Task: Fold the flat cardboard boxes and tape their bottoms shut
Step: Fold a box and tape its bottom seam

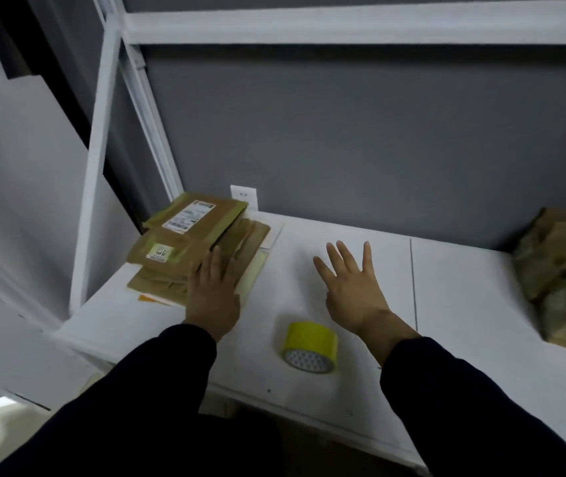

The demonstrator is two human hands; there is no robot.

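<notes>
A stack of flat brown cardboard boxes with shipping labels lies at the back left of the white table. My left hand rests flat on the stack's near right edge, fingers straight. My right hand is spread open above the bare table, holding nothing. A roll of yellow tape lies on its side near the front edge, between my two forearms.
Folded, taped cardboard boxes are piled at the table's right end. A white shelf frame post stands left of the stack, a grey wall with a white socket behind. An orange slip pokes out under the stack.
</notes>
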